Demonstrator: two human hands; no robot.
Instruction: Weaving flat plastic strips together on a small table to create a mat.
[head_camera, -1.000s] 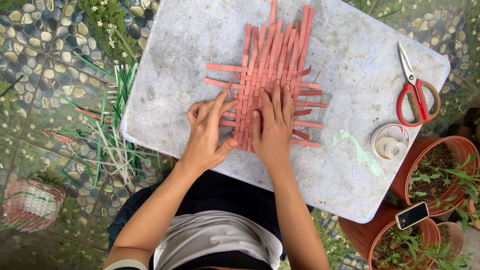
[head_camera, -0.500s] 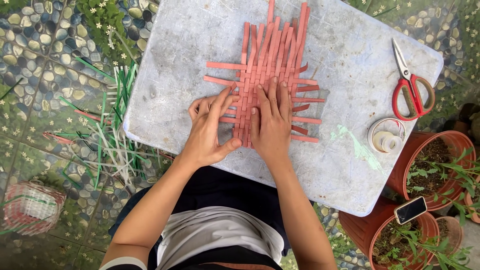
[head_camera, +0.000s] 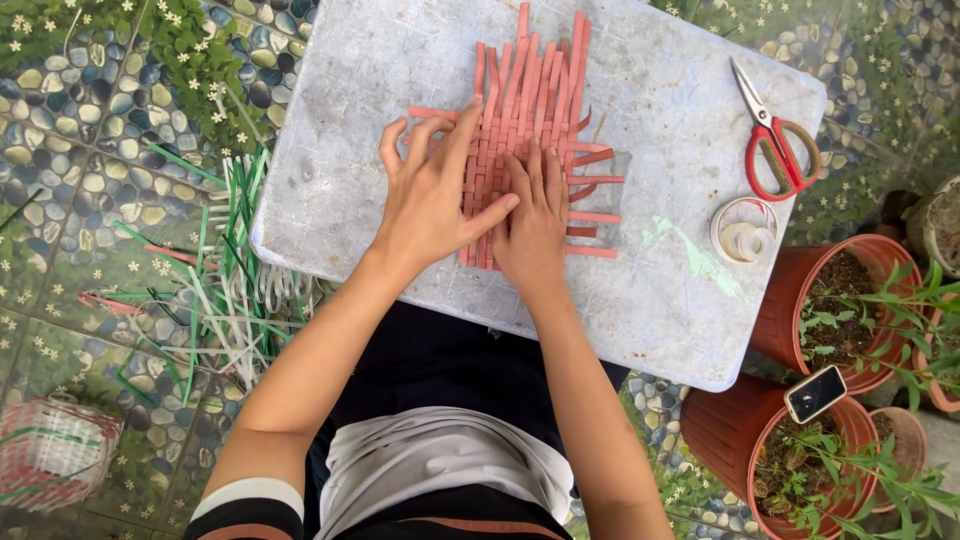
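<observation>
A red strip mat (head_camera: 530, 120) lies on the grey board (head_camera: 660, 90), pressed flat by the left hand (head_camera: 430, 195) and right hand (head_camera: 530, 220), both spread, gripping nothing. Red scissors (head_camera: 775, 140) and a tape roll (head_camera: 745, 232) lie right; loose strips (head_camera: 225, 280) lie left on the floor.

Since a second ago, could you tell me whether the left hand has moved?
Yes. The left hand has slid up the red woven mat; its fingertips now reach the topmost crosswise strip.

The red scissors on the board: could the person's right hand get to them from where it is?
Probably yes. The right hand lies flat on the woven red strips, and bare board separates it from the red scissors.
</observation>
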